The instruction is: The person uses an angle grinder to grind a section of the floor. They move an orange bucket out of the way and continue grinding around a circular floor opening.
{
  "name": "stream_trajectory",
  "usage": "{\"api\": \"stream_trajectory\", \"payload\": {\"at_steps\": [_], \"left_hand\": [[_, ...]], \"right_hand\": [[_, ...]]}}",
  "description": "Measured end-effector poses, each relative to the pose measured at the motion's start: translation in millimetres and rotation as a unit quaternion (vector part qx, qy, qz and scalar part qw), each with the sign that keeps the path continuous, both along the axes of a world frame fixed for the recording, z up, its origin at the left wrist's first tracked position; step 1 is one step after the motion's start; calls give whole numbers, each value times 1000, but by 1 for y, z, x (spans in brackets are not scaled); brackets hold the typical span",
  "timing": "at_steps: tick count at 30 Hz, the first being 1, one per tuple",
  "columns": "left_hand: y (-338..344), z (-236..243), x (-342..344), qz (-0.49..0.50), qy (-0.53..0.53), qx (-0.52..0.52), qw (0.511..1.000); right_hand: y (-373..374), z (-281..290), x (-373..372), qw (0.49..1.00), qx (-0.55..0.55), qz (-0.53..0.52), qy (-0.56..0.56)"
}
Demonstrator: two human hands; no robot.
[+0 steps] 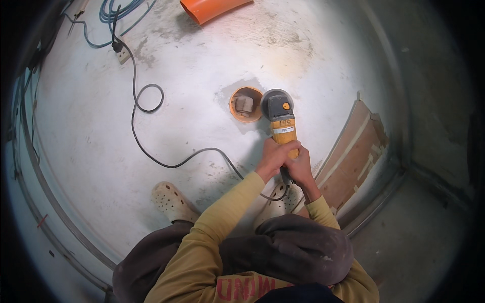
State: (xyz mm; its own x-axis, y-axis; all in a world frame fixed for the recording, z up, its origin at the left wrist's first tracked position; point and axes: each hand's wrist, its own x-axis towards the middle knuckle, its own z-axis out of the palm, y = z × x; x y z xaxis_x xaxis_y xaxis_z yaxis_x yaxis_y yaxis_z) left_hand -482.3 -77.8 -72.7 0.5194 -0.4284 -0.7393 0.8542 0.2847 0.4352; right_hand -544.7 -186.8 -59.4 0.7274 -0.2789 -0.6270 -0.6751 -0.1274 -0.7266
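A yellow and black angle grinder point(283, 126) is held low over the pale floor, its round disc end pointing away from me. My left hand point(275, 156) wraps around the yellow body from the left. Just behind and to the right, my right hand point(301, 165) is closed around the rear of the same body. The disc lies beside the right rim of an orange pipe opening point(233, 107) set in the floor; whether they touch I cannot tell. Inside the opening sits a greyish-brown block-like piece point(244, 104). A darker grey patch of floor surrounds the pipe.
A black power cord point(174, 165) loops across the floor on the left to a socket block point(123, 54). Coiled blue cable point(113, 15) lies at the far left, an orange pipe piece point(212, 9) at the far side. Brown sheeting point(343, 156) lies on the right, near the wall.
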Motion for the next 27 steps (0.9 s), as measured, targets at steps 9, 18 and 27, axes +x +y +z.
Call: {"api": "stream_trajectory", "payload": {"at_steps": [9, 18, 27], "left_hand": [[1, -5, 18, 10, -5, 31, 999], [-2, -5, 11, 11, 6, 8, 1000], [-1, -6, -2, 9, 12, 15, 1000]], "right_hand": [[-1, -8, 21, 1000, 12, 22, -12], [-5, -8, 11, 1000, 3, 15, -5], [-2, -7, -1, 1000, 24, 12, -14]]}}
